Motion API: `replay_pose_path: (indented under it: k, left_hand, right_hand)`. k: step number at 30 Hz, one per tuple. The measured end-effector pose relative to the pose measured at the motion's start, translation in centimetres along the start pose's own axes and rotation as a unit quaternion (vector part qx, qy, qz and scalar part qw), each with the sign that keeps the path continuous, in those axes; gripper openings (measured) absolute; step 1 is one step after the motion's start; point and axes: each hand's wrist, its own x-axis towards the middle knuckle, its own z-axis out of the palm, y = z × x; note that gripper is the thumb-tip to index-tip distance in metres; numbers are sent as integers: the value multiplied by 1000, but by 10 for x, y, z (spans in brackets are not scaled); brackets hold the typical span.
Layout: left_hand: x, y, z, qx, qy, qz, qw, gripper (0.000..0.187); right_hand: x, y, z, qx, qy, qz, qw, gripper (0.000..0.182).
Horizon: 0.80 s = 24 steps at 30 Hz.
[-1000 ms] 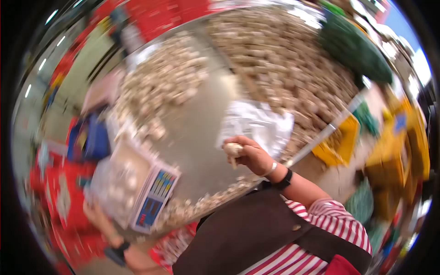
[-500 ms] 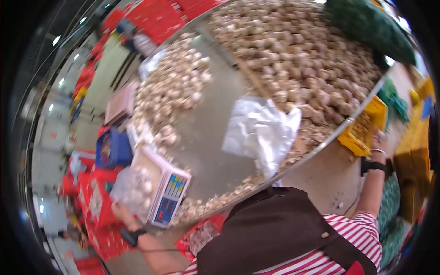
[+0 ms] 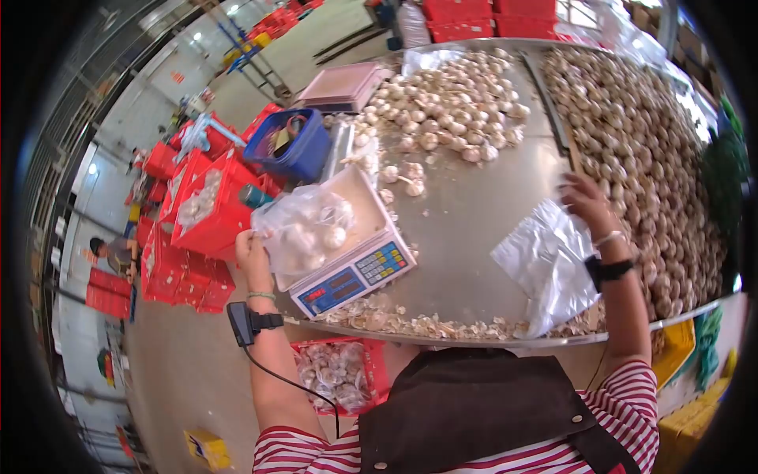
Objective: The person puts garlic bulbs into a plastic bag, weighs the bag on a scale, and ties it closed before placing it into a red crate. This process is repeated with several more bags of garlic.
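On the scale (image 3: 359, 268), the left hand (image 3: 251, 251) closes its fingers on a clear bag of garlic (image 3: 308, 229). Beyond the empty plastic bags (image 3: 549, 265), the right hand (image 3: 584, 201) hovers with fingers spread, holding nothing, just short of the garlic pile (image 3: 647, 150).

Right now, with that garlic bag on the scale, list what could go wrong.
The bag of garlic overhangs the scale toward the left hand; it could slide off. The scale itself sits near the table edge. The right hand reaches over the empty bags and could drag them off.

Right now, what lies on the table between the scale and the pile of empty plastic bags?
In the head view, bare steel table separates the scale from the empty bags; only garlic skins litter the near edge.
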Motion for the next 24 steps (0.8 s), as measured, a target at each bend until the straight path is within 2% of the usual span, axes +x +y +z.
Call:
replay_pose_path:
  k: [1,3,4,6,7,9,10,11,12,13,14,15,17,18,19,21,22,24]
  left_hand:
    - [-1,0,-2,-1,19,-6,1000,11]
    - [-4,1,-7,-50,6,54,997,11]
    - [-6,7,-11,-87,-20,34,995,11]
    - [-6,15,-20,-144,-66,15,987,13]
    - [-3,15,-26,-161,-86,12,983,14]
    - [4,10,-36,-201,-100,-28,974,20]
    - [7,12,-38,-206,-111,-38,972,21]
    - [10,15,-42,-212,-123,-48,968,23]
    - [15,15,-48,-215,-98,-69,969,23]
    - [19,15,-53,-199,-131,-60,969,26]
    - [23,10,-58,-185,-168,-49,967,29]
    - [27,2,-60,-193,-153,-66,967,29]
    - [39,-13,-62,-62,-181,7,981,28]
    - [44,-16,-63,-63,-184,5,981,24]
    - [49,-21,-63,-71,-185,-5,980,24]
    - [57,-32,-61,-145,-185,-23,972,21]
    - [60,-36,-60,-154,-190,-29,969,21]
    - [65,-43,-58,-298,-196,-127,926,20]
  right_hand:
    - [27,18,39,-48,-74,-17,996,55]
    - [60,26,128,-172,-115,15,978,68]
    - [83,42,162,-182,-142,10,973,68]
    - [131,73,225,-319,-147,-32,936,83]
    - [153,85,251,-330,-172,-39,927,83]
    - [194,108,295,-477,-97,-156,859,92]
    - [208,104,313,-493,-122,-130,852,97]
    - [224,114,327,-515,-124,-166,832,96]
    - [253,128,336,-556,-178,-140,800,94]
    - [240,109,359,-632,-137,-105,756,82]
    - [246,118,365,-649,-132,-140,736,73]
    - [247,117,372,-663,-123,-175,717,65]
    - [234,99,384,-693,-103,-112,704,50]
    - [234,102,383,-674,-63,-92,730,47]
    - [230,104,380,-691,-35,-88,716,47]
    - [229,118,365,-615,33,-89,782,48]
    - [228,121,355,-624,36,-83,776,48]
    - [228,120,332,-611,2,-62,789,50]
